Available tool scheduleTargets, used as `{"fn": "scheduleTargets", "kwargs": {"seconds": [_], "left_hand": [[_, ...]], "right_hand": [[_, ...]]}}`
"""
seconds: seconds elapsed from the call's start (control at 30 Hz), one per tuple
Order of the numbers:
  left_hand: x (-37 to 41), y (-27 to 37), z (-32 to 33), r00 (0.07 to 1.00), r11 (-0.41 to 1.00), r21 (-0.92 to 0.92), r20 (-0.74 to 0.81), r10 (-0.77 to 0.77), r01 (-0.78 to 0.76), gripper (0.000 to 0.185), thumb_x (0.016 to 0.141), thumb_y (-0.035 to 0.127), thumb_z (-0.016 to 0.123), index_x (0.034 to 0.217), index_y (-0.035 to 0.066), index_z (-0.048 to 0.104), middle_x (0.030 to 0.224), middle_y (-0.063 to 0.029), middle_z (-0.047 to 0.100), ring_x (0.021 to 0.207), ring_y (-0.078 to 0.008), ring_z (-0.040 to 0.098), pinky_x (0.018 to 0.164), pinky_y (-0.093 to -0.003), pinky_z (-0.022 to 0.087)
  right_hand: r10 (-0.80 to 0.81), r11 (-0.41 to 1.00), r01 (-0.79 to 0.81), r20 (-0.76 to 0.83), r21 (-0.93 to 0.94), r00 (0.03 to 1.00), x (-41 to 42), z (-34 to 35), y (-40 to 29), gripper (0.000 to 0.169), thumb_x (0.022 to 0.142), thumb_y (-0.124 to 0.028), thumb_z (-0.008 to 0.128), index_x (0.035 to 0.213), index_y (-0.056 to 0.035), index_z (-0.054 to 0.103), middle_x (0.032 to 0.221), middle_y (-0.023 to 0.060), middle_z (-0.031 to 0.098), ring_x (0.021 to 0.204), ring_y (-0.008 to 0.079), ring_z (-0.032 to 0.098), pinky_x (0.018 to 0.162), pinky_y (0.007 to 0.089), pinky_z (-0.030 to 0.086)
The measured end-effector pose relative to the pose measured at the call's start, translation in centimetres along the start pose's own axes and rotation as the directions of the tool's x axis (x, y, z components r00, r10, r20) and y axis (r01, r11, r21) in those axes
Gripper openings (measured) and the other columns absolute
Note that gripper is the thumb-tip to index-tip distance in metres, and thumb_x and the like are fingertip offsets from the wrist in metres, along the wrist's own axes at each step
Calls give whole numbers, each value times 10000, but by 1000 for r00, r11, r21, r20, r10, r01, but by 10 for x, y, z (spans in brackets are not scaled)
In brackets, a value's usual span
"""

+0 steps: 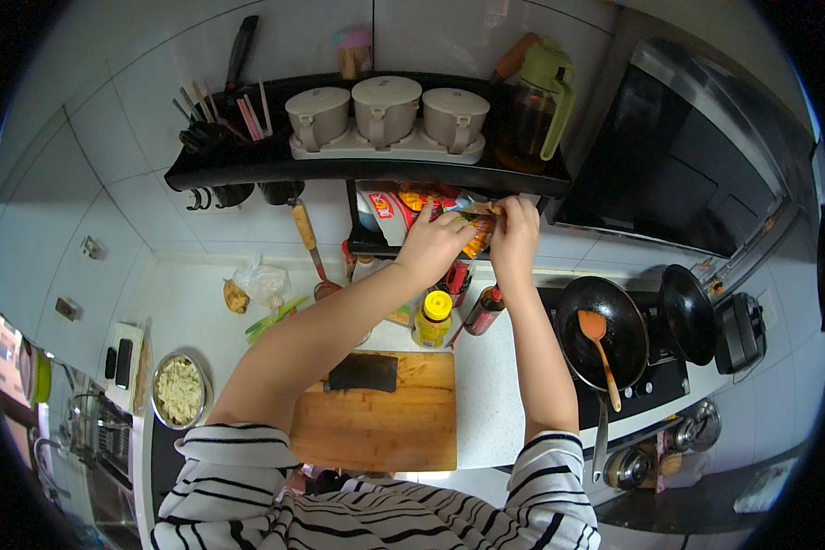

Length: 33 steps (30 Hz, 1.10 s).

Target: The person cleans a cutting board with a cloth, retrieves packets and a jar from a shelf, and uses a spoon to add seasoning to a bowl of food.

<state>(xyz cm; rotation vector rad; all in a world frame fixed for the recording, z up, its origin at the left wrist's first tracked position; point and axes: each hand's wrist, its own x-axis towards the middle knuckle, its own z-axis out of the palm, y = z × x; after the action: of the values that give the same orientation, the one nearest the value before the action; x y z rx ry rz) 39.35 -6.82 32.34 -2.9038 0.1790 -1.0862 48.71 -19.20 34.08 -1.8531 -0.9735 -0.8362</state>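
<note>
Both hands reach into the lower level of a black wall rack, among colourful packets (390, 212). My left hand (436, 244) lies over the packets with its fingers spread forward; whether it grips one is hidden. My right hand (515, 230) pinches the end of a small brownish packet (482, 208) at the rack's right side. An orange packet (479, 237) shows between the two hands. Below them on the counter stand a yellow-capped jar (433, 320) and a dark sauce bottle (485, 311) with a red cap.
A cleaver (362, 372) lies on a wooden cutting board (399, 433). At right, a wok (601, 330) holding an orange spatula (593, 324) sits on the stove. Lidded seasoning pots (386, 113) and a green-handled pitcher (540, 103) stand overhead. A metal bowl (157, 399) holds chopped pale food.
</note>
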Motion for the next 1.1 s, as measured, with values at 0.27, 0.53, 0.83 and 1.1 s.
{"fn": "scheduleTargets", "kwargs": {"seconds": [0.27, 0.53, 0.83, 1.1], "left_hand": [[-2, 10, -10, 996, 997, 6, -44, -73, 73, 379, 776, 82, 583, 1153, 110, 592, 1293, -131, 507, 1227, -298, 450, 1056, -478, 314], [-150, 36, -88, 655, -671, -612, 715, -243, 419, 469, 961, 387, 471, 1308, 72, 454, 1261, -107, 541, 1135, -216, 541, 944, -362, 435], [-319, 52, -154, 320, -704, -668, 739, -592, 241, 369, 944, 179, 539, 1286, 86, 435, 1110, -44, 572, 941, -138, 586, 787, -282, 495], [-425, 75, -158, 3, -655, -745, 660, -751, 128, 316, 911, 207, 609, 1162, 51, 496, 978, -15, 554, 891, -96, 524, 770, -238, 433]], "right_hand": [[255, 852, -163, -123, 498, 959, -22, -48, -68, 161, 826, 40, 590, 984, 12, 581, 958, 96, 608, 879, 201, 579, 819, 301, 459], [192, -51, -742, 735, 669, 650, -78, -54, -129, 444, 877, -43, 597, 1294, 13, 457, 1071, 86, 603, 918, 146, 600, 849, 282, 472], [176, 75, -905, 887, 419, 426, -199, 22, -228, 593, 810, -60, 597, 1366, -24, 393, 1279, 101, 514, 1181, 184, 493, 997, 324, 379], [105, 162, -986, 994, -26, -9, -304, 45, -301, 400, 920, -112, 560, 1298, -20, 470, 1173, 26, 558, 1053, 114, 529, 910, 249, 415]]}}
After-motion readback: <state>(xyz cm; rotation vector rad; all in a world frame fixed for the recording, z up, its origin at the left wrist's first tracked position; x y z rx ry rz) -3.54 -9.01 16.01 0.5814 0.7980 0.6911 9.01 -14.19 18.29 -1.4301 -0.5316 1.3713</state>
